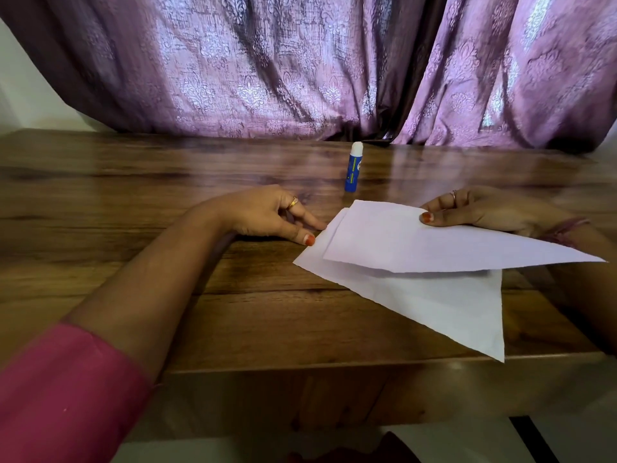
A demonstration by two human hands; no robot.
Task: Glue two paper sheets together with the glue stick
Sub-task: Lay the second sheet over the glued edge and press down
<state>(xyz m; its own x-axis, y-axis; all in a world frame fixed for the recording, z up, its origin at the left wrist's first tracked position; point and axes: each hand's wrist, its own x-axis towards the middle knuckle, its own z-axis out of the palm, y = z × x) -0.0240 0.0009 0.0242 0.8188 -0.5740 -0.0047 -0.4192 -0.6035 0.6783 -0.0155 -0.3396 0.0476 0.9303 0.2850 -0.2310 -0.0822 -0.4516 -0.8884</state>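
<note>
Two white paper sheets lie over each other at the right of the wooden table (167, 262). The lower sheet (434, 305) rests flat, one corner hanging past the table's front edge. The upper sheet (434, 242) is lifted at an angle above it; my right hand (480, 212) pinches its far edge between thumb and fingers. My left hand (267, 215) rests on the table, thumb and fingertips touching the lower sheet's left corner. A blue glue stick (354, 168) with a white cap stands upright behind the sheets, apart from both hands.
Purple patterned curtains (300, 61) hang right behind the table's far edge. The table's front edge runs near the bottom, with light floor below. A pink sleeve (60, 396) covers my left upper arm.
</note>
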